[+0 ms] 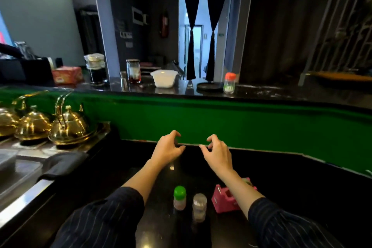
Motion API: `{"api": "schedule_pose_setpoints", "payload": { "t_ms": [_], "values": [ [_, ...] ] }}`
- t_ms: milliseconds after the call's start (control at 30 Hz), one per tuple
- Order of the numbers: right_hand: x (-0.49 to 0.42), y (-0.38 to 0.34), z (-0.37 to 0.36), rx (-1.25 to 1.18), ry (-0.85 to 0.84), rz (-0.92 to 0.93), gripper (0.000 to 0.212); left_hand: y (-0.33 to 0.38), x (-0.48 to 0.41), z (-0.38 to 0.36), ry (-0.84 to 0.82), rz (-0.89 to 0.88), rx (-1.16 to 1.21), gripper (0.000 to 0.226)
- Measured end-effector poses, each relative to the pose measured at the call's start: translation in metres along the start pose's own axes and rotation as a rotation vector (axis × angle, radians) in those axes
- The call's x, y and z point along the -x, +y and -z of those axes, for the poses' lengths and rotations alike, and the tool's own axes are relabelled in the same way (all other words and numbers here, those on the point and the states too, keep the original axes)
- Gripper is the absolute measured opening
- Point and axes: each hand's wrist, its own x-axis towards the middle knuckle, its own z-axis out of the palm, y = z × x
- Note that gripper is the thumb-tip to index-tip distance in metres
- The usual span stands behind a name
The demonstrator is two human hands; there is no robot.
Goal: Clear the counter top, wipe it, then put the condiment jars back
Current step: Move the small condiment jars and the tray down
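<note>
2 small condiment jars closest to the viewer, upright on the black lower counter (285, 179), between 2 striped-sleeved forearms: green-capped jar (179, 197) on the left, clear-lidded jar (199, 206) just beside it on the right, apart, not touching. Long axes vertical, caps pointing up. Just right of these, a pink tape dispenser (225, 200), partly hidden behind the right forearm.

Farther out, left hand (168, 148) and right hand (218, 152) side by side above the counter's back edge, in front of the green wall panel (241, 123). Both empty, fingers half curled like loose claws, gripping nothing.

Both jars therefore behind the hands, toward the body; green-capped jar nearer the left arm, clear-lidded jar nearer the right. Probably a pull back and down needed before any grip on either.

Off to the left, a steel sink (18, 169) and 3 gold teapots (68, 125).

Farthest, on the raised dark ledge (261, 91): orange-capped jar (229, 83), upright, ahead and slightly right of the right hand, well apart. Beside it a round black tray (209, 86), then leftward a white tub (164, 78), a glass jar with red contents (133, 71), a dark-filled jar (96, 68).
</note>
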Motion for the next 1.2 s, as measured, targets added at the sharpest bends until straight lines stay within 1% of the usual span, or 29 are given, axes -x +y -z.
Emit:
{"api": "schedule_pose_setpoints", "payload": {
  "t_ms": [100, 200, 333, 367, 433, 533, 600, 667, 800, 833, 900, 967, 1100, 1200],
  "values": [
    [-0.042, -0.014, 0.022, 0.024, 0.099, 0.103, 0.028, 0.021, -0.032, 0.022, 0.114, -0.047, 0.026, 0.032],
    [-0.084, -0.024, 0.042, -0.001, 0.234, 0.135, 0.027, 0.043, -0.068, 0.035, 0.181, -0.105, 0.037, 0.025],
    [-0.132, -0.020, 0.061, 0.024, 0.381, 0.102, 0.039, 0.069, -0.117, 0.034, 0.192, -0.176, 0.027, 0.020],
    [-0.144, -0.018, 0.064, 0.046, 0.388, 0.072, 0.044, 0.075, -0.130, 0.031, 0.186, -0.198, 0.006, 0.020],
    [-0.170, -0.014, 0.068, 0.099, 0.351, -0.011, 0.060, 0.085, -0.157, 0.025, 0.155, -0.220, -0.047, 0.026],
    [-0.208, -0.010, 0.066, 0.081, 0.270, -0.123, 0.087, 0.098, -0.196, 0.015, 0.052, -0.231, -0.123, 0.039],
    [-0.230, -0.009, 0.063, 0.028, 0.242, -0.174, 0.098, 0.103, -0.221, 0.008, 0.016, -0.258, -0.177, 0.043],
    [-0.248, -0.007, 0.058, -0.032, 0.238, -0.204, 0.102, 0.107, -0.242, 0.000, -0.011, -0.286, -0.213, 0.040],
    [-0.271, 0.002, 0.052, -0.082, 0.277, -0.244, 0.098, 0.107, -0.269, -0.024, -0.048, -0.255, -0.221, 0.025],
    [-0.275, 0.005, 0.050, -0.082, 0.277, -0.258, 0.094, 0.106, -0.272, -0.030, -0.032, -0.232, -0.222, 0.020],
    [-0.279, 0.010, 0.048, -0.074, 0.273, -0.277, 0.079, 0.102, -0.274, -0.036, 0.027, -0.194, -0.202, 0.012],
    [-0.281, 0.012, 0.045, -0.070, 0.280, -0.277, 0.065, 0.099, -0.271, -0.038, 0.084, -0.189, -0.177, 0.008],
    [-0.271, 0.003, 0.044, -0.138, 0.289, -0.250, 0.062, 0.090, -0.256, -0.029, 0.137, -0.181, -0.140, 0.009],
    [-0.258, -0.013, 0.046, -0.186, 0.297, -0.184, 0.062, 0.081, -0.238, -0.009, 0.203, -0.161, -0.124, 0.007]
  ]
}}
